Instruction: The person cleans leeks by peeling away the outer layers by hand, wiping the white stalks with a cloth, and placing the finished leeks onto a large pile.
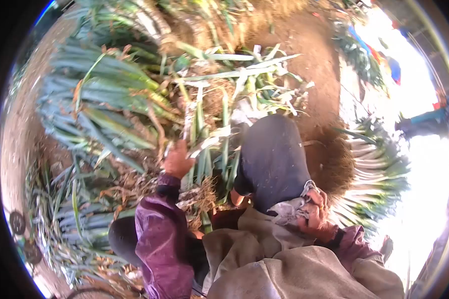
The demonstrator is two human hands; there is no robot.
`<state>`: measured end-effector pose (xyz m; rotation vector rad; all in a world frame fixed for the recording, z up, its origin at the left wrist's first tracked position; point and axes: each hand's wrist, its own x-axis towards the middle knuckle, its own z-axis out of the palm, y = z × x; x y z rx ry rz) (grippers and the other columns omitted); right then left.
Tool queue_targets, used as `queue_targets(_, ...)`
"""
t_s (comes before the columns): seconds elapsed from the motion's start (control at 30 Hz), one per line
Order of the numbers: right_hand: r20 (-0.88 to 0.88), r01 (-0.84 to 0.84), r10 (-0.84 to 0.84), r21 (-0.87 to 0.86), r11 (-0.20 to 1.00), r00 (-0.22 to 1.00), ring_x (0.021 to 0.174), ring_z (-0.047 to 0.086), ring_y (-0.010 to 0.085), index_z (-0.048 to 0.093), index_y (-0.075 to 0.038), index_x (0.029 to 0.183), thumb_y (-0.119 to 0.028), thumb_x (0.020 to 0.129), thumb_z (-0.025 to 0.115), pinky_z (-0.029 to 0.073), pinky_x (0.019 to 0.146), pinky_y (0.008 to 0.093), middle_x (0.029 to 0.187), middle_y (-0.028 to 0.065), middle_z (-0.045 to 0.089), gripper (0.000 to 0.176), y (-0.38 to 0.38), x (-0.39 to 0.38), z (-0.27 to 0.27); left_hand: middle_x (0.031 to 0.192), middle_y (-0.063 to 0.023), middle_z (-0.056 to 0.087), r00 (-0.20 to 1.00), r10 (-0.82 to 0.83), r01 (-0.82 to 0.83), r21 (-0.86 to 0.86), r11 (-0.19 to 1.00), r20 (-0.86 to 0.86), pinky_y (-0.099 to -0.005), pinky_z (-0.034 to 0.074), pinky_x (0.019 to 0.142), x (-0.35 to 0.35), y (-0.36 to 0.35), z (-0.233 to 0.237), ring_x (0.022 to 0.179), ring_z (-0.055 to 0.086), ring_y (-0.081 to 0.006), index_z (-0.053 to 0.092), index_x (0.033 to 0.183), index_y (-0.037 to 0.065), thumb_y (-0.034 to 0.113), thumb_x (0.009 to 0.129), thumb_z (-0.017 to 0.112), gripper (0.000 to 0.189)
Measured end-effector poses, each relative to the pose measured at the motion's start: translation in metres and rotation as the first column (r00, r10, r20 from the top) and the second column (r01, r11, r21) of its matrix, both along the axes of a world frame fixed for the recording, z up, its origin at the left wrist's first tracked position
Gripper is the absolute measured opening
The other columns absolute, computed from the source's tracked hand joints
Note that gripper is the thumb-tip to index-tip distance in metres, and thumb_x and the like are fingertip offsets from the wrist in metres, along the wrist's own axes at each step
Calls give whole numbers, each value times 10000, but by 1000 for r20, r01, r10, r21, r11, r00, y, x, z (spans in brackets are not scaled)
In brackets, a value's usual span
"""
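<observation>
My left hand (178, 158) reaches down among long green onions (110, 94) and peeled leaves on the ground. Its fingers touch or lie close to the stalks; blur hides whether they grip one. Just ahead of it are a pale leaf strip (210, 141) and loose green leaves (225, 114). Below and right of that hand lies a clump with tangled roots (204, 195). Beside my raised knee (277, 149), my right hand (315, 217) is closed around a crumpled grey-white cloth (287, 210).
At the right, a bundle of green onions (369, 174) lies with its roots toward my knee. More onions with yellowish roots (224, 22) are heaped at the top. Brown ground (317, 74) shows right of the pile. A brown apron (279, 269) covers my lap.
</observation>
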<state>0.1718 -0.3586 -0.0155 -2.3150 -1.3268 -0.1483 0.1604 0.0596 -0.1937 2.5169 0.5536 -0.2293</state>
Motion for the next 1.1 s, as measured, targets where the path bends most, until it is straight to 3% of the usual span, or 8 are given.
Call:
queue_targets(0.27,106,121,-121,9,993,987,906,523,459,470,14,946,-126,657,640,433,732,570,1097,308,475,363,8,-30,9,1356,-293,422,979,75,-89,69,994,190,-581,321,1034,19,-81,-66,1263,418,-415,231,1402,-93,474,654,782,1088)
queue_targets(0.37,148,160,-157,-2,987,976,869,537,460,478,12,905,-125,672,640,448,705,539,1059,303,491,314,6,-38,16,1370,-270,405,995,-96,96,7,995,-20,-593,299,1040,5,-116,-71,1258,410,-430,260,1411,-44,326,582,779,1046)
queue_targets(0.53,86,174,-174,-1,985,981,866,542,357,509,-40,984,-214,819,584,451,740,465,1047,209,525,252,16,-59,-2,1465,-285,276,913,-399,404,51,913,-79,-582,303,1037,-25,-131,-109,1345,303,-431,307,1393,-36,674,709,589,1026)
queue_targets(0.6,32,204,-202,-125,971,979,943,528,351,526,-88,1080,-238,857,556,427,836,480,1100,179,530,271,-21,-68,-16,1369,-216,428,707,-460,355,293,888,538,-533,328,1034,-49,-133,-201,1269,399,-409,405,1359,23,662,607,703,1031)
queue_targets(0.63,18,245,-246,-182,952,969,982,522,348,534,-112,1128,-250,875,542,415,884,487,1127,164,532,288,-24,-63,-5,1336,-196,470,958,-137,234,-410,882,253,-505,367,1007,-29,-136,-92,1242,448,-380,411,1361,32,692,613,691,1036)
queue_targets(0.67,164,186,-158,-173,967,974,964,547,344,553,-63,1031,-228,826,577,453,849,488,1097,184,548,264,-25,-57,4,1285,-197,506,976,-31,135,-486,864,217,-471,407,975,-25,-142,-89,1176,502,-383,415,1347,27,702,591,704,1054)
queue_targets(0.77,193,191,-220,157,969,956,1119,499,451,580,-3,972,-187,709,645,440,914,573,1188,265,520,327,-12,-47,-8,1228,-196,541,987,-133,110,-218,970,-93,-472,430,929,-9,-144,-54,1116,541,-370,441,1337,70,647,630,703,949)
queue_targets(1.1,173,47,-76,162,986,982,1023,564,449,572,43,840,-210,712,691,427,870,635,1082,304,555,308,-33,-32,-52,1147,-201,580,953,-107,153,146,977,-284,-473,456,870,-60,-143,-52,1040,574,-373,471,1321,89,573,680,696,834)
